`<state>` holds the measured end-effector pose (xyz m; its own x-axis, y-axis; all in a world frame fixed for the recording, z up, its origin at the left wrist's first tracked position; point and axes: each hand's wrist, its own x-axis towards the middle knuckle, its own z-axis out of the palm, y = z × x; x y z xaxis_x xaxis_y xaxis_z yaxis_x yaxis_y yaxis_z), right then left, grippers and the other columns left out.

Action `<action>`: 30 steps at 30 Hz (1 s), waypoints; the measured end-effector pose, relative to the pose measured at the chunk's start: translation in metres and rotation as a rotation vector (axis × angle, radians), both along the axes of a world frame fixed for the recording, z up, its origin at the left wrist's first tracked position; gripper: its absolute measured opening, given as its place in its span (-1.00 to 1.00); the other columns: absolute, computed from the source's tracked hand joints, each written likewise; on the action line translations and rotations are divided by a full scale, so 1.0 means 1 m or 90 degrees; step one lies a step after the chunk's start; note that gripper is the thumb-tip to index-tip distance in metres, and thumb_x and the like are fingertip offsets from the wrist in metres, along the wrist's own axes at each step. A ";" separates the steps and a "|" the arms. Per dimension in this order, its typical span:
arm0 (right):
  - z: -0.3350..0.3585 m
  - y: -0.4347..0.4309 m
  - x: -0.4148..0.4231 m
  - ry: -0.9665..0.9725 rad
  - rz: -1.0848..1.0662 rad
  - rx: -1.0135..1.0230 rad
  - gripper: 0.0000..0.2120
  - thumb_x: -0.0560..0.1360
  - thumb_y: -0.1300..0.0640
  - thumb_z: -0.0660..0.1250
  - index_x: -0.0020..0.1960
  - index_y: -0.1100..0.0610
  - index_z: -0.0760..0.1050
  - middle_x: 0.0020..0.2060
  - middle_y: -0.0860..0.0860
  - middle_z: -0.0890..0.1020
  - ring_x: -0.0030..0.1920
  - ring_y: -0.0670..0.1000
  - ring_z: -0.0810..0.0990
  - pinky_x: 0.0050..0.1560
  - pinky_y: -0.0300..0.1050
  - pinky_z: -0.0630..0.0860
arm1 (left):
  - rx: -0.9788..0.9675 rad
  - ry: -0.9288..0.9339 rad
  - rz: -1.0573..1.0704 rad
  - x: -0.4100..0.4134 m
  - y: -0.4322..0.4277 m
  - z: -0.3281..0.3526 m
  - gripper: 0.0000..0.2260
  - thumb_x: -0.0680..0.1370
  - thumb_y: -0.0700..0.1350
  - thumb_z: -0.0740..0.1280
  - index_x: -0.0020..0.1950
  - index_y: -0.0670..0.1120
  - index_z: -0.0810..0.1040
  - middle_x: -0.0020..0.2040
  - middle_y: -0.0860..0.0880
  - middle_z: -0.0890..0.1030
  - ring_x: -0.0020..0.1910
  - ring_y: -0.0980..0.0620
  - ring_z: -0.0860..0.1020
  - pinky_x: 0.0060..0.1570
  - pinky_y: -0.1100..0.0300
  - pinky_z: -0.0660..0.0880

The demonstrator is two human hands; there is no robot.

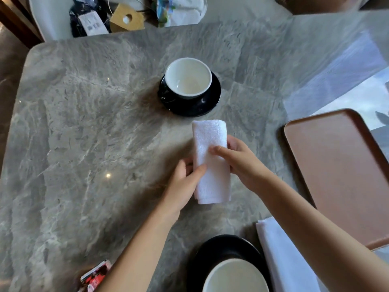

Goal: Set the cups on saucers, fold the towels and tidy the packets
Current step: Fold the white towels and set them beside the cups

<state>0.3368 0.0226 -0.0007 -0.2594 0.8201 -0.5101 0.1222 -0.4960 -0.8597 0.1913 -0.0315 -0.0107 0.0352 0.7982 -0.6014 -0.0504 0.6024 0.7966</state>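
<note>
Nearest the camera, a white-lined cup (235,277) already sits on its black saucer (210,249) at the worktop's (84,123) near edge, with a flat white cloth (280,256) just beside it and a red packet (95,276) off to the left. Further out, both hands work one white towel (210,161), folded into a narrow strip. My reading is that each hand pinches a long edge to keep the layers from springing apart while the fold is squared: the left hand (183,186) has its grip closed on the strip's left edge, thumb on top, and the right hand (242,163) clamps the right edge, forefinger laid across the cloth. Whether the strip rests on the worktop or is lifted slightly I cannot tell. Its long axis runs away from the person, far end aimed at the second cup (188,76) on its saucer (202,106), near end toward the body. An empty brown tray (336,165) waits to the right, probably for the finished towels
</note>
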 end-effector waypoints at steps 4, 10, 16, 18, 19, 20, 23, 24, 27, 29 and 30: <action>-0.001 0.011 0.013 0.008 -0.012 0.022 -0.77 0.47 0.18 0.34 0.10 0.22 0.47 -0.14 0.05 0.61 -0.15 -0.01 0.61 -0.26 -0.26 0.52 | 0.011 -0.013 -0.043 0.012 0.010 -0.003 -0.77 0.53 -0.06 0.30 0.19 0.04 0.47 0.08 0.06 0.64 0.03 0.15 0.61 -0.05 0.25 0.54; -0.006 0.031 0.031 -0.046 -0.082 0.049 -0.75 0.53 0.28 0.29 0.19 0.27 0.41 -0.01 0.17 0.55 -0.02 0.11 0.54 0.03 0.09 0.50 | 0.074 0.000 -0.040 0.036 0.031 -0.003 -0.67 0.53 -0.16 0.31 0.26 0.09 0.38 0.13 0.09 0.60 0.03 0.22 0.59 -0.12 0.34 0.52; -0.008 0.063 0.041 -0.092 -0.192 0.119 -0.75 0.40 0.22 0.30 0.07 0.19 0.44 -0.08 0.15 0.55 -0.08 0.08 0.53 0.02 0.12 0.51 | 0.104 -0.012 -0.012 0.068 0.060 0.008 -0.51 0.53 -0.35 0.22 0.41 -0.02 0.24 0.29 -0.03 0.49 0.18 0.08 0.51 0.10 0.26 0.48; -0.010 0.079 0.045 -0.105 -0.219 0.137 -0.79 0.45 0.28 0.28 0.09 0.22 0.42 -0.09 0.15 0.53 -0.09 0.09 0.51 0.05 0.18 0.52 | 0.109 -0.017 -0.013 0.076 0.070 0.012 -0.49 0.53 -0.38 0.19 0.44 -0.05 0.20 0.33 -0.04 0.44 0.20 0.08 0.48 0.07 0.38 0.44; -0.011 0.087 0.047 -0.112 -0.228 0.143 -0.77 0.45 0.28 0.28 0.10 0.25 0.41 -0.09 0.15 0.52 -0.09 0.09 0.50 0.05 0.19 0.51 | 0.115 -0.018 -0.011 0.080 0.075 0.013 -0.49 0.53 -0.38 0.18 0.44 -0.06 0.20 0.33 -0.04 0.42 0.18 0.11 0.47 0.07 0.41 0.42; -0.012 0.095 0.048 -0.119 -0.233 0.149 -0.75 0.45 0.27 0.27 0.12 0.27 0.40 -0.08 0.14 0.50 -0.09 0.09 0.49 0.05 0.17 0.51 | 0.123 -0.020 -0.006 0.083 0.079 0.014 -0.49 0.54 -0.38 0.18 0.44 -0.07 0.20 0.33 -0.04 0.41 0.16 0.14 0.47 0.08 0.41 0.41; -0.016 0.118 0.049 -0.147 -0.227 0.180 -0.72 0.49 0.28 0.26 0.19 0.18 0.39 -0.08 0.03 0.51 -0.09 -0.03 0.50 0.03 -0.01 0.49 | 0.131 -0.036 0.014 0.090 0.091 0.015 -0.51 0.56 -0.35 0.18 0.45 -0.08 0.18 0.38 -0.04 0.39 0.22 0.14 0.44 0.19 0.35 0.39; -0.017 0.125 0.048 -0.161 -0.223 0.197 -0.70 0.49 0.28 0.26 0.21 0.14 0.39 -0.08 -0.03 0.51 -0.11 -0.10 0.50 0.02 -0.12 0.48 | 0.131 -0.039 0.016 0.092 0.094 0.014 -0.51 0.56 -0.34 0.18 0.45 -0.08 0.18 0.38 -0.05 0.39 0.24 0.13 0.43 0.17 0.38 0.40; -0.019 0.143 0.042 -0.191 -0.219 0.240 -0.60 0.49 0.28 0.25 0.30 0.13 0.32 0.01 -0.05 0.50 -0.06 -0.18 0.49 0.04 -0.28 0.44 | 0.144 -0.041 0.038 0.098 0.104 0.012 -0.53 0.56 -0.33 0.18 0.45 -0.08 0.20 0.36 -0.06 0.42 0.22 0.15 0.44 0.05 0.52 0.40; -0.021 0.152 0.038 -0.207 -0.221 0.240 -0.55 0.50 0.26 0.24 0.36 0.12 0.24 0.11 0.04 0.50 0.03 -0.04 0.50 0.14 -0.11 0.46 | 0.159 -0.024 0.049 0.100 0.111 0.010 -0.54 0.56 -0.33 0.20 0.43 -0.08 0.22 0.30 -0.02 0.44 0.15 0.22 0.45 0.06 0.54 0.38; -0.021 0.156 0.036 -0.216 -0.218 0.239 -0.54 0.50 0.26 0.23 0.37 0.12 0.22 0.10 0.06 0.50 0.02 0.00 0.51 0.15 -0.04 0.46 | 0.169 -0.008 0.051 0.100 0.114 0.010 -0.53 0.55 -0.32 0.21 0.43 -0.07 0.22 0.28 0.02 0.44 0.12 0.28 0.44 0.07 0.55 0.37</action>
<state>0.3726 0.1791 -0.0221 0.1768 0.9680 -0.1779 0.3068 -0.2259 -0.9246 0.2917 0.0829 -0.0012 -0.0291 0.9283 -0.3706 -0.1000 0.3662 0.9251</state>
